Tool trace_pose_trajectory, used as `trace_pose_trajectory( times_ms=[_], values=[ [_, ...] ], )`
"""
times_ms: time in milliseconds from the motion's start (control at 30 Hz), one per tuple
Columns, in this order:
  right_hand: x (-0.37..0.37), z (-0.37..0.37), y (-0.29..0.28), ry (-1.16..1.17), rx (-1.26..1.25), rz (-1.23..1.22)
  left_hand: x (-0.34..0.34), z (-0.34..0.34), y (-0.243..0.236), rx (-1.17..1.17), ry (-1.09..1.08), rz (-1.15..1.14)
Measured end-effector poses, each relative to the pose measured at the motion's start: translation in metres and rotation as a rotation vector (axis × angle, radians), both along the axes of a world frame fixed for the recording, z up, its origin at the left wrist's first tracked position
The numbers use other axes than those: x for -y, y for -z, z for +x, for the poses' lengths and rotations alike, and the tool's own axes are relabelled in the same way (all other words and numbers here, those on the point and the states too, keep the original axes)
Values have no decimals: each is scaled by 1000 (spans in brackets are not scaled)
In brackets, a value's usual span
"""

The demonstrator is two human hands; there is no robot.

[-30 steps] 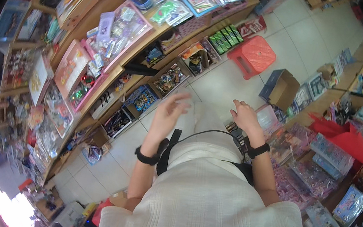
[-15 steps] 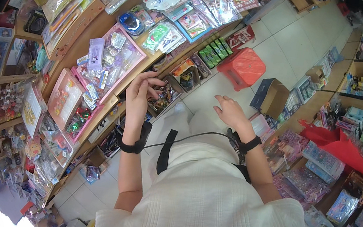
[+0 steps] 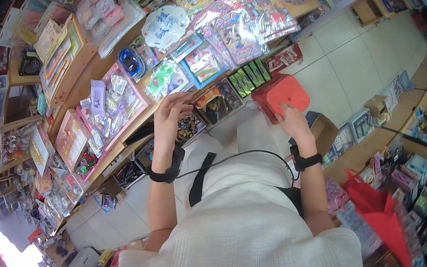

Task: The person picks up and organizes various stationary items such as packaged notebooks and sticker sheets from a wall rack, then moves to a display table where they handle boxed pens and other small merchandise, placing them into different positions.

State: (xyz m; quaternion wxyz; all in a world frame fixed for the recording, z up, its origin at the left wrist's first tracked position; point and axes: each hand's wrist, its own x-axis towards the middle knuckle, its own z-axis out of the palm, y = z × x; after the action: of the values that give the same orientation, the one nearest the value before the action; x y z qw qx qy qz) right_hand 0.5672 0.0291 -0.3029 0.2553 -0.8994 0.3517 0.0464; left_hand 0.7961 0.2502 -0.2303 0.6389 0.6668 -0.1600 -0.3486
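Note:
My left hand (image 3: 172, 113) is raised beside the edge of the sloping display counter. Its fingers are loosely bent and apart, with nothing in them. Beyond it lie a green-and-white packet (image 3: 167, 80) and a blue-framed packet (image 3: 204, 64). My right hand (image 3: 294, 124) overlaps the near side of a red plastic stool (image 3: 282, 91). Its fingers are partly stretched and hold nothing; whether they touch the stool or hover above it, I cannot tell. Black bands circle both wrists, and a black cable (image 3: 244, 154) crosses in front of my body.
A pink tray (image 3: 136, 110) of small packaged goods sits on the left counter. Open boxes (image 3: 212, 105) stand below its edge. Behind my right hand is a dark-sided cardboard box (image 3: 321, 131). Shelves and a red cloth (image 3: 378, 201) line the right side; a tiled floor (image 3: 342, 59) runs between.
The view has shifted forward along the aisle. My right hand has moved forward and now overlaps the stool, which was apart from it before. My left hand stays raised by the counter.

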Motion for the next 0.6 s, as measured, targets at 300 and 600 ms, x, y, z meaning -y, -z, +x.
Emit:
trace_pose_trajectory(
  times_ms=[300,600],
  values=[
    [145,-18,-18,-140,26,-135,118,-60,-23,-60,-171,-66],
    [117,0,-19,-379,-4,-33,81,-89,4,-247,-232,-44]
  ],
)
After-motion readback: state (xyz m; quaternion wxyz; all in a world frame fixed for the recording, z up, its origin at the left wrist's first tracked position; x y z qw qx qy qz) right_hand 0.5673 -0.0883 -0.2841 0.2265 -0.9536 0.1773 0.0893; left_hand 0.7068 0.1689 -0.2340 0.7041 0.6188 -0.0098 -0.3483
